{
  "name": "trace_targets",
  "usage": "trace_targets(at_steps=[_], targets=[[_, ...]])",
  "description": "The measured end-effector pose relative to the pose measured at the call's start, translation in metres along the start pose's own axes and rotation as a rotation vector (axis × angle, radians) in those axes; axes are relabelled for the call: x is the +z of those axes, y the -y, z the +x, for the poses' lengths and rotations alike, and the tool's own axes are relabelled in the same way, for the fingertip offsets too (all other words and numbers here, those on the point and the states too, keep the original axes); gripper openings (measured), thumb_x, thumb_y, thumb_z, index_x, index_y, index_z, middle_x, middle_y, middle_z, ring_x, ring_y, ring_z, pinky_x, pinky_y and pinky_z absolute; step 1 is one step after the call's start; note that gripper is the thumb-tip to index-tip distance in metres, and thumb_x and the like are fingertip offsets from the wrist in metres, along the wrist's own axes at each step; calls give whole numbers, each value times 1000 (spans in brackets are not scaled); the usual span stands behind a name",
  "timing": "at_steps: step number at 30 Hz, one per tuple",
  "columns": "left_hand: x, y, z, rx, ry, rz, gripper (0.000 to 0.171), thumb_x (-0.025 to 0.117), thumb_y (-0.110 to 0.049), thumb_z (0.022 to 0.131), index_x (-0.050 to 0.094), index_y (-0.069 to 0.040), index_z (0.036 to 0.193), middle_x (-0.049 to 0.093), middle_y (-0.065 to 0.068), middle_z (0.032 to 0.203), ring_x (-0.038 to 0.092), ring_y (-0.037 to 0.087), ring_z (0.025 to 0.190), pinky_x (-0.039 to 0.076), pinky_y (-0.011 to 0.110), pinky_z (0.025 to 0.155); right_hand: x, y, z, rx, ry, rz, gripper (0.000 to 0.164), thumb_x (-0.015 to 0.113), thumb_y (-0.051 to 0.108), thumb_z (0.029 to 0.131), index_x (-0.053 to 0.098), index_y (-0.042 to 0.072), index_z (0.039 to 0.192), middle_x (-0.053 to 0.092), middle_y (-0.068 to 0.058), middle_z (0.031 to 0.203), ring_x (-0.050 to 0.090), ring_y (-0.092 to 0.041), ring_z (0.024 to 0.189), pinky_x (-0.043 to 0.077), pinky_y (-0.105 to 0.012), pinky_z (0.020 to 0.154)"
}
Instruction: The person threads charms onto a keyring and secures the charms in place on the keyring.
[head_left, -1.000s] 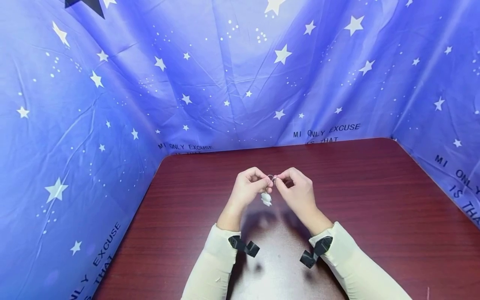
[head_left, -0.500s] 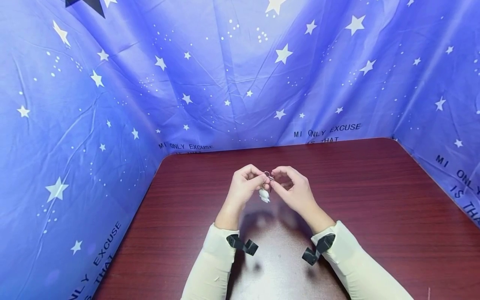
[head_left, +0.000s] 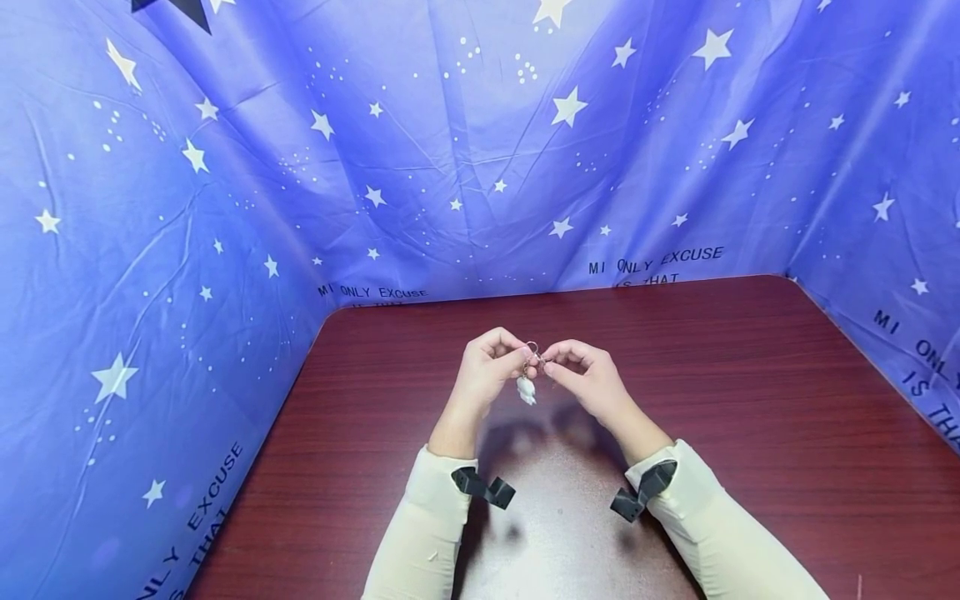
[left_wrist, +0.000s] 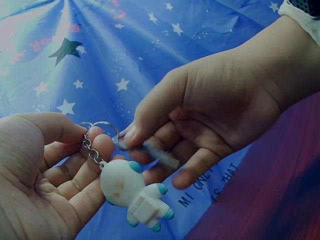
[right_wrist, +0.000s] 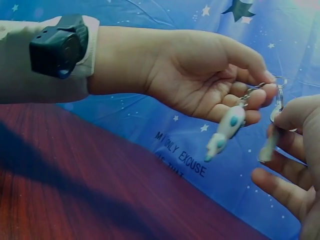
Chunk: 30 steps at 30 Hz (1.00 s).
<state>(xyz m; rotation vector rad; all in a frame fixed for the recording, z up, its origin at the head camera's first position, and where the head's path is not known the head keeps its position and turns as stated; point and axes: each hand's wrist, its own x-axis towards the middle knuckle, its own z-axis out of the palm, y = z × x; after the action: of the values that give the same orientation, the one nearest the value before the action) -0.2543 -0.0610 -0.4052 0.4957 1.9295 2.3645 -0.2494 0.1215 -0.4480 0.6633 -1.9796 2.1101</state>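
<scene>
In the head view, my left hand (head_left: 487,367) and right hand (head_left: 588,379) meet above the table, fingertips close together. Thumb and finger of the left one pinch a metal key ring (left_wrist: 106,122). From it a short chain (left_wrist: 92,150) hangs across the fingers, bearing a white and teal figurine (left_wrist: 137,197) with a large round head. My right thumb and fingers pinch a key (right_wrist: 268,145) at its head, right beside the ring; its blade points downward and looks blurred in the left wrist view. The left fingertips hide part of the ring.
The dark red wooden table (head_left: 360,400) spreads under both forearms. A blue star-printed cloth (head_left: 450,150) rises along its back and sides. Black camera mounts (head_left: 483,487) sit on both cuffs. A thin reddish strip (head_left: 859,586) shows at the lower right edge.
Both hands have shifted slightly left, the figurine swinging along with them. The ring now stands more visible above the left fingertips, and the right hand has dipped a little since half a second ago.
</scene>
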Motion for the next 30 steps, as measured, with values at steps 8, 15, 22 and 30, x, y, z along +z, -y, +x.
trace_targets(at_steps=[8, 15, 22, 30], targets=[[-3, 2, 1, -61, 22, 45, 11, 61, 8, 90, 60, -2, 85, 68, 5, 73, 65, 13, 59, 57, 26, 58, -10, 5, 4, 59, -48, 10, 17, 64, -4, 94, 62, -18, 104, 68, -7, 82, 65, -13, 69, 60, -29, 61], [-5, 6, 3, -96, 44, 84, 10, 63, 6, 90, 62, -3, 85, 68, 5, 74, 63, 13, 59, 55, 23, 54, -21, 9, 6, 69, -41, -56, 19, 64, -1, 95, 65, -17, 105, 71, 7, 85, 64, -13, 63, 59, -28, 57], [-6, 7, 3, -126, 74, 101, 14, 63, 6, 90, 63, -6, 83, 67, 5, 74, 59, 13, 56, 47, 21, 47, -30, 13, 9, 80, -76, -89, 22, 69, 2, 93, 67, -16, 105, 74, 7, 86, 64, -11, 60, 58, -28, 56], [-7, 7, 3, -174, 97, 146, 5, 64, 2, 88, 62, 6, 92, 65, 3, 72, 61, 13, 57, 48, 22, 47, -38, 17, 11, 97, -176, -109, 17, 72, -2, 90, 67, -15, 100, 70, -3, 74, 63, -12, 58, 57, -26, 57]])
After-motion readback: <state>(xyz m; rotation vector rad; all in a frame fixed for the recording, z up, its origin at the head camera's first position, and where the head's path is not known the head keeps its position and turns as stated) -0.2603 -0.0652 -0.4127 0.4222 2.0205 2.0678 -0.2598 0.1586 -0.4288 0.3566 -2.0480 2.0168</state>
